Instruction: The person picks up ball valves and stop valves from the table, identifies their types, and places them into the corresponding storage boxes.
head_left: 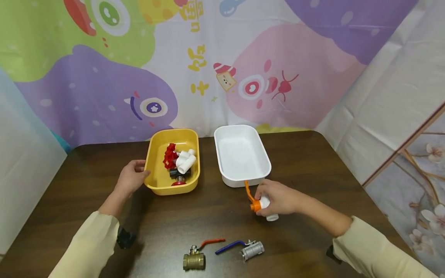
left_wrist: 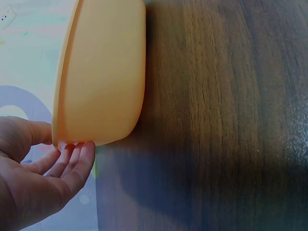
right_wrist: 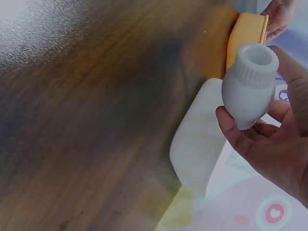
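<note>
My left hand (head_left: pixel 131 178) grips the left rim of a yellow plastic bin (head_left: pixel 153 154), thumb at the lip and fingers against the outer wall, as the left wrist view shows. Inside the bin lie a valve with a red handwheel (head_left: pixel 170 156), a white plastic pipe fitting (head_left: pixel 185 161) and a black-bodied valve (head_left: pixel 180 173). In my right hand (head_left: pixel 279 197) is a white plastic ball valve (right_wrist: pixel 248 91) with an orange lever (head_left: pixel 248 192). It is held just in front of a white bin (head_left: pixel 226 181), its lever tip overlapping the bin's front rim in the head view.
A brass ball valve (head_left: pixel 193 261) with a red lever lies at the table's near side. Beside it is a steel ball valve (head_left: pixel 252 250) with a blue lever. Behind both bins hangs a cartoon-printed cloth (head_left: pixel 201 108) at the back edge of the dark wooden table (head_left: pixel 292 154).
</note>
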The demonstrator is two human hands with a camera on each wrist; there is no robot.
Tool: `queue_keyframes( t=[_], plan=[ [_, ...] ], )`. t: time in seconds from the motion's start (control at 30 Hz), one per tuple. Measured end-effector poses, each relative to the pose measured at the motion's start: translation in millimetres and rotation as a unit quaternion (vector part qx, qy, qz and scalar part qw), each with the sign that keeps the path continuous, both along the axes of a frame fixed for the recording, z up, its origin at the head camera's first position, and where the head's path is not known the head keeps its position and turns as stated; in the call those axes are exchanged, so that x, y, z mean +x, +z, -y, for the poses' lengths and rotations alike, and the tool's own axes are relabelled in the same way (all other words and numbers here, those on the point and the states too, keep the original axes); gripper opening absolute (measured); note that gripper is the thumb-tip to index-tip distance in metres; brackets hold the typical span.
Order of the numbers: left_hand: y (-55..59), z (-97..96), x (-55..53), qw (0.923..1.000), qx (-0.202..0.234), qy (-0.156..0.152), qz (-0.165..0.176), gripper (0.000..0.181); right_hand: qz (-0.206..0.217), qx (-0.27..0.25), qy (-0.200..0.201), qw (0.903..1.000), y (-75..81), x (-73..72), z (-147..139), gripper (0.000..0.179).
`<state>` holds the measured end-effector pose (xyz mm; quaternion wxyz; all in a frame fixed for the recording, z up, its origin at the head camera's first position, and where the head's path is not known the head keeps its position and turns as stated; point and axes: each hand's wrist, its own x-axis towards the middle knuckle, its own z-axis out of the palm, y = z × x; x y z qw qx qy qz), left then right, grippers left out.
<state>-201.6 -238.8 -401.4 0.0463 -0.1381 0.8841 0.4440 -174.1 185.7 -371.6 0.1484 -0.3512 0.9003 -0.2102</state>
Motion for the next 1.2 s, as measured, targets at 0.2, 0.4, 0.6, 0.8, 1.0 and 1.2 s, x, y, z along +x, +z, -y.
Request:
queue_keyframes(
  t=[0.2, 0.4, 0.6, 0.8, 1.0, 1.2],
  plan=[
    [0.1, 0.9, -0.1, 1.0000, -0.002, 0.001, 0.002, 0.049, -0.025, -0.008, 0.011, 0.9996, 10.5, -3.4, 5.5, 0.026],
    [0.4, 2.2, 0.0, 1.0000, 0.003, 0.001, 0.001, 0.048, -0.052, -0.017, 0.013, 0.9984, 23.1, -14.0, 13.3, 0.027],
    [-0.3, 2.3, 0.4, 1.0000, 0.002, -0.003, -0.004, 0.049, -0.066, -0.009, 0.010, 0.9977, 29.0, -30.2, 21.7, 0.028],
    [-4.1, 2.0, 0.1, 0.9999, -0.006, -0.008, -0.014, 0.048, -0.076, -0.019, -0.007, 0.9969, 31.4, -45.5, 28.5, 0.028],
    [-3.2, -0.2, 0.3, 0.9999, -0.005, -0.005, -0.015, 0.048, -0.089, -0.033, -0.018, 0.9953, 30.0, -60.5, 31.4, 0.028],
    [-2.3, 1.1, 0.9, 0.9998, -0.011, -0.002, -0.019, 0.047, -0.092, -0.029, -0.028, 0.9949, 27.0, -77.0, 35.0, 0.030]
  ],
)
